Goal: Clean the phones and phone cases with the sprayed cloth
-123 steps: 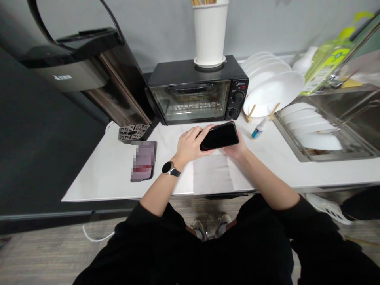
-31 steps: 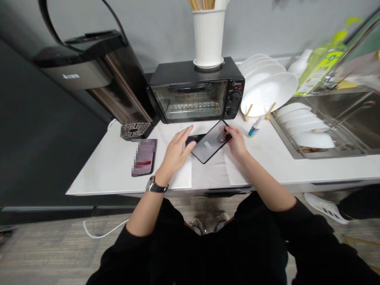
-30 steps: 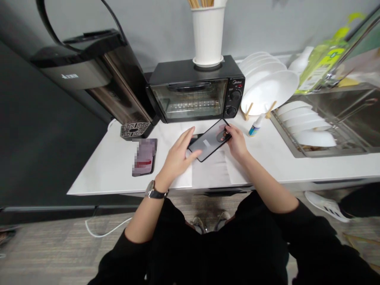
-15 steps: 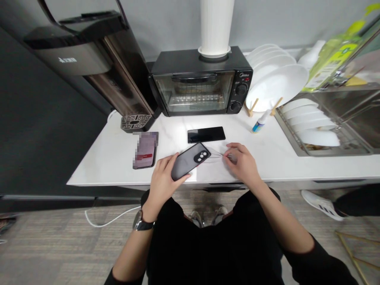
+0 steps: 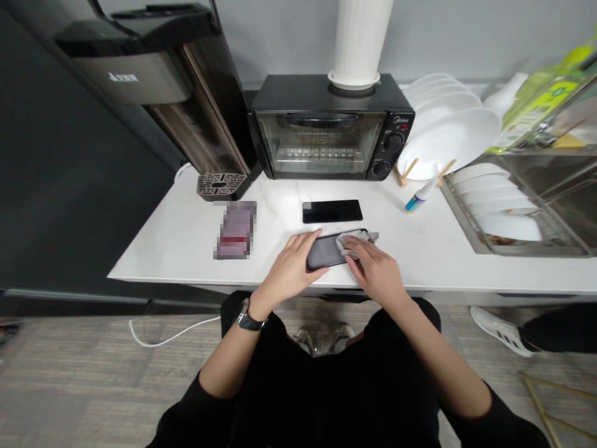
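A dark grey phone case [image 5: 323,252] lies near the front edge of the white counter. Its left end is gripped between the thumb and fingers of my left hand [image 5: 291,264]. Over the right end, my right hand [image 5: 374,267] presses a crumpled light grey cloth [image 5: 353,239] onto the case, covering that part of it. Just behind the case lies a black phone [image 5: 332,211], screen up. Another phone, blurred out by large pixels [image 5: 236,230], rests to the left. A small white and blue bottle [image 5: 419,196] stands at the right.
Along the back are a drink dispenser [image 5: 205,118], a black toaster oven [image 5: 331,134] with a white cylinder [image 5: 360,46] on top, and racked white plates [image 5: 450,134]. A sink basket with bowls [image 5: 494,199] is at the right. Another person's shoe [image 5: 500,328] shows on the floor.
The case has been lowered and turned level, its camera end now covered. My right hand has brought the cloth onto it. My left hand moved right with the case, and the view shifted slightly.
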{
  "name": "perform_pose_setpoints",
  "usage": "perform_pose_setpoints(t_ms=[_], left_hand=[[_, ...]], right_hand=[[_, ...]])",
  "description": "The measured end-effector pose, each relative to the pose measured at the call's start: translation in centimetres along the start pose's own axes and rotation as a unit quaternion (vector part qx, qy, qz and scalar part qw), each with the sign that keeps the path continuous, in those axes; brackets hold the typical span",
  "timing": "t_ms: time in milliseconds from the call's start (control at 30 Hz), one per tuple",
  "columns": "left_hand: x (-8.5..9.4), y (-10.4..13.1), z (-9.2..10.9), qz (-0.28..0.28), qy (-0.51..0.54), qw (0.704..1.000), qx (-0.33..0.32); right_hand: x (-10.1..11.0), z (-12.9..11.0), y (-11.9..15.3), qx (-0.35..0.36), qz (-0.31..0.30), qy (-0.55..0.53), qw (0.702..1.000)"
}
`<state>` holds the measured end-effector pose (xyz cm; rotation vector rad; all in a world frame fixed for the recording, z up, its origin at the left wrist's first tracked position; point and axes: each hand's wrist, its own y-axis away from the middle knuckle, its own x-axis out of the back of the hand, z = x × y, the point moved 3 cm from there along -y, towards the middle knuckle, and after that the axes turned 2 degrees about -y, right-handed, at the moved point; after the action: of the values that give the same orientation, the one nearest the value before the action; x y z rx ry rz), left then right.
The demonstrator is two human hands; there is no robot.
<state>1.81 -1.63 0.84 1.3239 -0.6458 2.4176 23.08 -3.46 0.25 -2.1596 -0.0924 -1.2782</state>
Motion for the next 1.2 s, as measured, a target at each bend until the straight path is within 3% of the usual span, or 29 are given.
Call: perform_pose_setpoints(t_ms=[100, 167, 333, 400, 467, 567, 633, 800, 867, 967, 1100, 1200], left_hand=[[0.1, 0.2, -0.3, 0.004, 0.04, 0.999, 0.002], [0.1, 0.1, -0.4, 0.013, 0.051, 0.999, 0.006], [-0.3, -0.1, -0.7, 0.003, 0.071, 0.997, 0.005], [-0.3, 0.0, -0.8, 0.006, 0.058, 0.998, 0.012], [-0.3, 0.1, -0.7, 0.014, 0.045, 0.999, 0.013], [-0.4, -0.2, -0.4, 0.014, 0.041, 0.999, 0.008], [-0.5, -0.5, -0.3, 0.01, 0.043, 0.999, 0.006], [-0.6, -0.5, -0.6, 0.004, 0.056, 0.998, 0.004], [-0.5, -0.3, -0.7, 0.002, 0.054, 0.998, 0.007], [-0.4, -0.1, -0.7, 0.008, 0.044, 0.999, 0.014], [-0.5, -0.4, -0.4, 0.007, 0.043, 0.999, 0.02], [-0.6, -0.7, -0.4, 0.004, 0.049, 0.999, 0.014]], right_hand=[[-0.9, -0.2, 0.9, -0.049, 0.011, 0.051, 0.997], [-1.8, -1.7, 0.8, -0.061, 0.011, 0.061, 0.996], [-3.7, -6.3, -0.2, 0.016, -0.063, -0.013, 0.998], [-3.0, -5.6, 0.1, 0.036, -0.076, -0.02, 0.996], [-1.4, -3.2, 0.9, 0.031, -0.07, 0.006, 0.997], [0.7, 0.5, 1.8, -0.032, -0.03, 0.084, 0.995], [0.6, 0.8, 1.7, -0.065, -0.012, 0.107, 0.992], [-3.3, -5.5, 0.1, -0.037, -0.029, 0.027, 0.999], [-3.8, -6.8, 0.0, -0.011, -0.049, -0.007, 0.999], [-2.0, -4.5, 1.0, 0.006, -0.061, -0.005, 0.998], [1.0, 0.7, 1.8, -0.068, -0.008, 0.096, 0.993], [-0.1, -0.4, 0.9, -0.09, 0.008, 0.115, 0.989]])
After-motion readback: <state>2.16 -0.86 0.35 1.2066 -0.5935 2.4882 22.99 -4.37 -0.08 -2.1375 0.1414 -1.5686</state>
